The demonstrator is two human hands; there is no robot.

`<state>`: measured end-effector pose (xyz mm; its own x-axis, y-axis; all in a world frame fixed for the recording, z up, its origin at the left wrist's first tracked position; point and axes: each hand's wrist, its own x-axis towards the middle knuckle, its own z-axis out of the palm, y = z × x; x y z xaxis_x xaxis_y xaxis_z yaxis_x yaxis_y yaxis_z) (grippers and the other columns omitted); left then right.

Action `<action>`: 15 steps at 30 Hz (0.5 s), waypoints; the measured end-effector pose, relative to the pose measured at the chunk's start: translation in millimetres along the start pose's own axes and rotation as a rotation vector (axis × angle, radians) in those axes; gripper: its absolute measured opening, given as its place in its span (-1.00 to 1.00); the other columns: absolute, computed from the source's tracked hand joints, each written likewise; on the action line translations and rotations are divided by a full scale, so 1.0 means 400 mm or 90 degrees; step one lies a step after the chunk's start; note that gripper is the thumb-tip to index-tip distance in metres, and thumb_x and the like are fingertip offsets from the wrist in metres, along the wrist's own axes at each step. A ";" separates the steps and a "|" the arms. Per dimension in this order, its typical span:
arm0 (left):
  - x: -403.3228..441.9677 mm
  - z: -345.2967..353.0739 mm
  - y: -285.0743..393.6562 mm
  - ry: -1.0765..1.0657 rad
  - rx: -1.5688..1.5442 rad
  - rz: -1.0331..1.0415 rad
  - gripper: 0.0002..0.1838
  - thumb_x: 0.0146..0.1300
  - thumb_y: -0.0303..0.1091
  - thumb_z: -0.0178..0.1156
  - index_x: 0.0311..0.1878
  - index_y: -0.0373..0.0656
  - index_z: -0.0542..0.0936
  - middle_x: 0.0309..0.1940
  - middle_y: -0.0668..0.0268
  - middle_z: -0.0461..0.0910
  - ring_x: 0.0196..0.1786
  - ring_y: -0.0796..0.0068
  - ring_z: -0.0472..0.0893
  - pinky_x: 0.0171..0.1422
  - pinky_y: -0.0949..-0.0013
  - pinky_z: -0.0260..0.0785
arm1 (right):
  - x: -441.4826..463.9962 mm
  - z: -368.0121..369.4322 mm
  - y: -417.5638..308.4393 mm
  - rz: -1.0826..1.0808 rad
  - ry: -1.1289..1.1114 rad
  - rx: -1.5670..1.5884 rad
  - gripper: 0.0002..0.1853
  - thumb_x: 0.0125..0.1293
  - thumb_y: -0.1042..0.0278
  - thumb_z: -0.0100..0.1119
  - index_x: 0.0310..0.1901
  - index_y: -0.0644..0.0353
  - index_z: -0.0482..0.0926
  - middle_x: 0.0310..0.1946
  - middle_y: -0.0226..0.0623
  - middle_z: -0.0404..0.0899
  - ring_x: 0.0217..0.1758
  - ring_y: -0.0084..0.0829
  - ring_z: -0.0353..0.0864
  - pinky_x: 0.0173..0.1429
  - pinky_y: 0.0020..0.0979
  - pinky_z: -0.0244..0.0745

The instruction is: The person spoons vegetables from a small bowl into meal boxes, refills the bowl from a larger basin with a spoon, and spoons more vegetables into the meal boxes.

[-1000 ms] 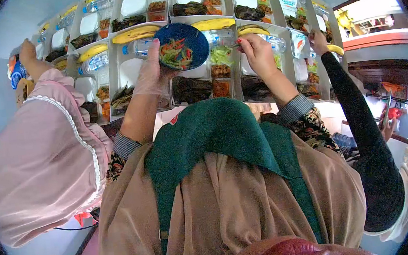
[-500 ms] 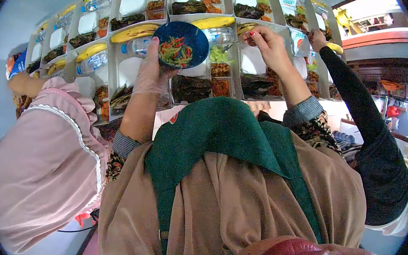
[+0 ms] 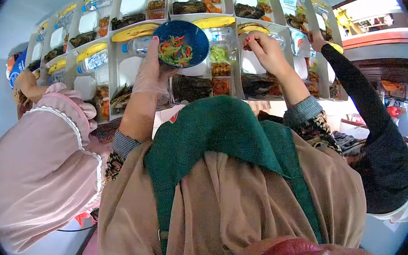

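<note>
My left hand (image 3: 149,76), in a clear plastic glove, holds a dark blue bowl (image 3: 199,42) tilted toward me, thumb over its rim. Sliced green vegetables (image 3: 174,51) with red chili strips lie inside. To the right, my right hand (image 3: 266,52) is bare and its fingers are pinched together over a meal box. A thin metal utensil showed in that grip a moment ago; the fingers now mostly hide it. Below the right hand, the box holds a white packet (image 3: 252,65) and a banana (image 3: 253,28). Left of it, another box contains lettuce (image 3: 218,54) and dark leaf-wrapped food (image 3: 192,87).
Open white boxes stand in rows, with bananas, water bottles (image 3: 93,61) and white packets (image 3: 87,21). A person's pink sleeve (image 3: 60,116) is at my left. On my right, another person's black sleeve (image 3: 357,83) reaches toward the boxes.
My right hand has turned and shifted slightly, hiding the utensil that pointed left toward the lettuce. The blue bowl stays nearly in place. The person on the left has moved their arm slightly.
</note>
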<state>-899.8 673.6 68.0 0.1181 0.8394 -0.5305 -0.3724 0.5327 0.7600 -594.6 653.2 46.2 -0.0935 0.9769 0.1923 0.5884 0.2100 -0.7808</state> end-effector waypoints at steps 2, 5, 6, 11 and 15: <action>-0.010 0.009 0.005 0.016 0.010 0.000 -0.40 0.22 0.22 0.07 0.16 -0.02 0.40 0.00 0.29 0.53 -0.02 0.38 0.58 -0.17 0.25 0.53 | -0.001 0.010 0.014 -0.020 0.002 -0.021 -0.77 0.34 0.29 0.01 -0.26 0.30 0.53 -0.40 -0.13 0.62 -0.34 -0.31 0.63 -0.20 -0.34 0.49; -0.005 0.003 -0.003 -0.002 -0.011 0.014 -0.40 0.23 0.19 0.09 0.16 -0.06 0.39 0.00 0.26 0.53 -0.01 0.36 0.58 -0.14 0.23 0.54 | 0.000 0.013 0.011 -0.022 0.014 0.001 -0.79 0.34 0.29 0.01 -0.25 0.29 0.53 -0.36 -0.10 0.62 -0.30 -0.26 0.63 -0.17 -0.33 0.48; -0.002 0.000 -0.006 -0.013 -0.024 0.021 -0.40 0.23 0.18 0.09 0.16 -0.07 0.39 0.00 0.25 0.53 -0.01 0.36 0.58 -0.13 0.22 0.54 | -0.001 0.007 -0.003 -0.004 0.023 0.037 -0.79 0.33 0.29 0.02 -0.24 0.28 0.53 -0.35 -0.09 0.61 -0.28 -0.23 0.62 -0.16 -0.32 0.48; -0.006 0.001 -0.014 -0.001 -0.031 0.017 -0.42 0.25 0.18 0.07 0.15 -0.06 0.40 0.00 0.26 0.53 -0.02 0.36 0.58 -0.12 0.24 0.54 | 0.009 0.054 0.001 -0.062 0.067 0.141 -0.80 0.33 0.30 0.03 -0.25 0.28 0.53 -0.35 -0.10 0.61 -0.27 -0.21 0.62 -0.15 -0.34 0.48; -0.011 -0.004 -0.022 -0.019 -0.031 0.037 -0.43 0.25 0.17 0.07 0.14 -0.06 0.41 0.00 0.26 0.53 -0.03 0.37 0.58 -0.12 0.26 0.54 | 0.006 0.070 0.023 -0.054 0.050 0.031 -0.80 0.35 0.33 0.01 -0.27 0.30 0.54 -0.36 -0.14 0.63 -0.32 -0.29 0.62 -0.18 -0.38 0.48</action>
<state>-898.3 665.0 63.1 0.1224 0.8724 -0.4732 -0.4234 0.4771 0.7701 -612.0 658.7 22.5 -0.0774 0.9499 0.3029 0.5414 0.2952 -0.7872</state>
